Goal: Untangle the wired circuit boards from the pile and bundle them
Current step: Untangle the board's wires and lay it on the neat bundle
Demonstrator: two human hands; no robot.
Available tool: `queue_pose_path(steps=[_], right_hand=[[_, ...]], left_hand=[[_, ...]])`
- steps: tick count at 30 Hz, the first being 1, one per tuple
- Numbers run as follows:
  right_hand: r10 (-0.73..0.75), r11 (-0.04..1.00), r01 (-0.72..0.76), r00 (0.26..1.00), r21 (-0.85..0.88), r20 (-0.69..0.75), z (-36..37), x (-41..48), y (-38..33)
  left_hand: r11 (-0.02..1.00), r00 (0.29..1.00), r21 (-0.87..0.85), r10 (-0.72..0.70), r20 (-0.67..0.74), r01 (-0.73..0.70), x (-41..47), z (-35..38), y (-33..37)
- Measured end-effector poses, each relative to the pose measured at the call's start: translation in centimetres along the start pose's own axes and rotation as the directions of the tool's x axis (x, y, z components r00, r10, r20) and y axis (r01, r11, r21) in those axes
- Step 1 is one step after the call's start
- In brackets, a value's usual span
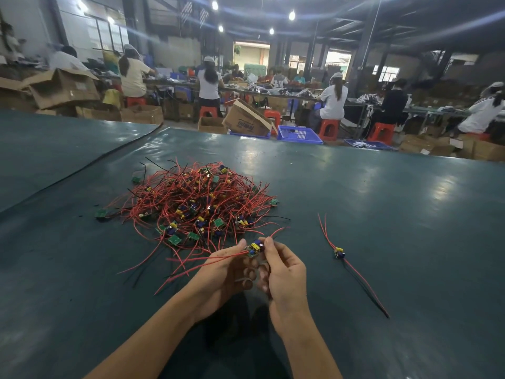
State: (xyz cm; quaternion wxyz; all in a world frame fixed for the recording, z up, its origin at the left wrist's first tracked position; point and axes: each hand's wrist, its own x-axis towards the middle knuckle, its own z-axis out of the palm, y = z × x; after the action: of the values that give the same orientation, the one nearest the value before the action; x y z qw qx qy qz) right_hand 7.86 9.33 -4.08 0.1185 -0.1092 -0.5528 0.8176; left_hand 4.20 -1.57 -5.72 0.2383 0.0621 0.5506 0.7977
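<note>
so left hand (226, 269) and right hand (282, 272) both pinch one board (254, 248), wires running left, pile (196, 203) just beyond, freed board (339, 253) off right

The pile of wired circuit boards (195, 205) is a tangled heap of small green boards with yellow and blue parts and long red and black leads. Just in front of it the held board (254, 248) is pinched between the left hand (226, 269) and the right hand (282, 269). A lone wired board (339, 253) lies flat, well apart to the right.
</note>
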Motion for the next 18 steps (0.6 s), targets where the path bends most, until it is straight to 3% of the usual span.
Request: queue_pose_path(steps=[6,11,18], right_hand=[[-0.162,0.98,0.156,0.986,-0.127,-0.035,-0.1,-0.1,0.9],[-0.207,0.966,0.205,0.978,-0.156,0.001,0.1,-0.2,1.2],[-0.038,0.99,0.032,0.998,-0.135,-0.047,0.0,-0.2,1.0]], left_hand=[[0.934,0.977,0.29,0.192,0.091,-0.211,-0.9,0.2,-0.6],[0.926,0.944,0.212,0.327,-0.042,-0.311,-0.5,0.4,-0.5],[0.893,0.918,0.279,0.388,-0.08,-0.354,-0.6,0.3,-0.1]])
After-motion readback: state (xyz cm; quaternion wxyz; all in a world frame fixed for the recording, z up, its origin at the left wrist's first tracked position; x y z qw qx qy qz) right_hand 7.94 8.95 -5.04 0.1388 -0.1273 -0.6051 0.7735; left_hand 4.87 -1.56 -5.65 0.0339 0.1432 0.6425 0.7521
